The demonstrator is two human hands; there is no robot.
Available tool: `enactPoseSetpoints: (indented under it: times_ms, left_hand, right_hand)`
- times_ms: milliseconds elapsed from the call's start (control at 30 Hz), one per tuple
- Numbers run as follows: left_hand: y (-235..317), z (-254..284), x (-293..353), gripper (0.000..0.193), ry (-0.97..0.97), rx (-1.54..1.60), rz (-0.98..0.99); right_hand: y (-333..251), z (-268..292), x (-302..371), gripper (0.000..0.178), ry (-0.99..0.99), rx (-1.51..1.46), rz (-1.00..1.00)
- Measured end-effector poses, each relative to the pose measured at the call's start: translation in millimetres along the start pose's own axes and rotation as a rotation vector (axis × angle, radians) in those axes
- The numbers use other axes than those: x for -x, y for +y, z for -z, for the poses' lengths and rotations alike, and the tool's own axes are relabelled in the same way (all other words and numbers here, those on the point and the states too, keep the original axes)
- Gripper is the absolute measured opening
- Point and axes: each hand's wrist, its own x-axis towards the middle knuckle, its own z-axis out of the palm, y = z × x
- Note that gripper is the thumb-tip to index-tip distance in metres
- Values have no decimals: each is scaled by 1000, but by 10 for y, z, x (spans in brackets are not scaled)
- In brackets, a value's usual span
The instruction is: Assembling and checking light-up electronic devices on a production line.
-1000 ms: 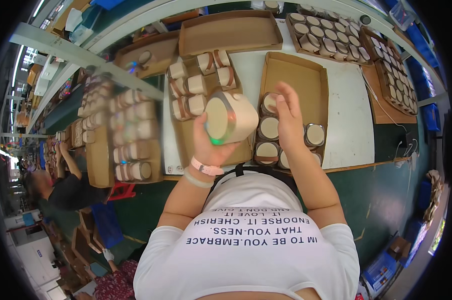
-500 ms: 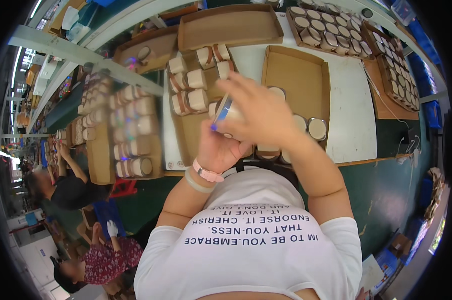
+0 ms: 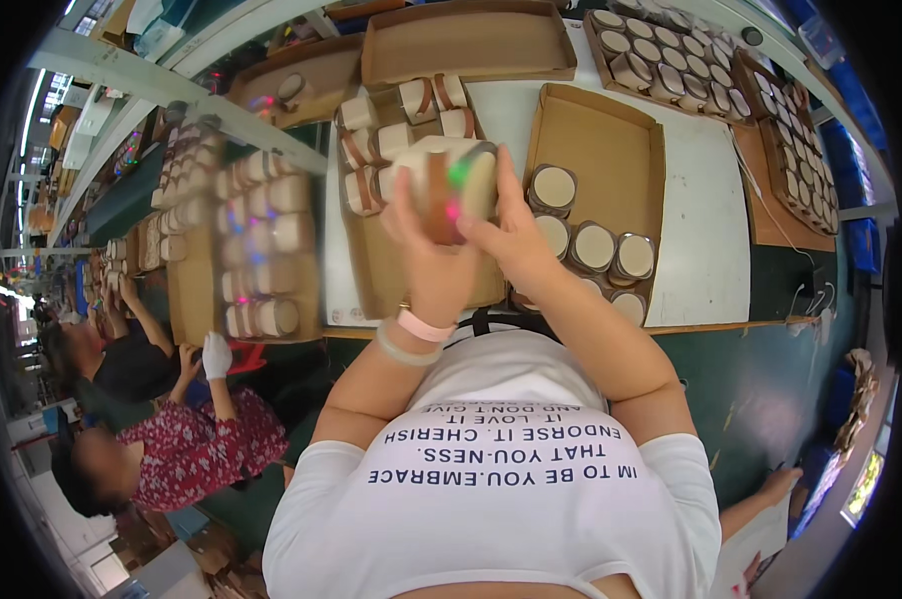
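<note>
Between my hands, over the left-hand tray, is a cream rounded drum-shaped device (image 3: 481, 185) with a brown strap, tilted, with green and pink lights glowing at one end. My left hand (image 3: 436, 255) is wrapped round its strap side, a little blurred. My right hand (image 3: 516, 235) grips the other end, with the fingers up along its edge and the thumb at the front. Beneath, an open cardboard tray (image 3: 381, 280) holds several similar strapped devices (image 3: 359, 190). Right of my hands, another cardboard tray (image 3: 611, 130) carries several upright ones with round cream tops (image 3: 553, 187).
Filled trays (image 3: 671, 65) stand at the back right. A shallow cardboard tray (image 3: 471, 50) lies at the back. At the left, blurred rows of devices with coloured lights (image 3: 261, 225) show beside a metal post (image 3: 192, 95). Two people (image 3: 192, 439) are at the far left.
The device has risen away from me and turned, and its glow went from blue to green and pink. My right hand has moved from over its top to its right end.
</note>
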Motion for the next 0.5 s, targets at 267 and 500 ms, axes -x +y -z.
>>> enactPoseSetpoints:
  times_ms: [267, 500]
  left_hand:
    - [-65, 387, -129, 84, -337, -327, -359]
    - [-356, 206, -52, 37, -279, 291, 159]
  right_hand:
    - [115, 272, 35, 59, -202, -732, -528]
    - [203, 219, 69, 70, -71, -318, -361]
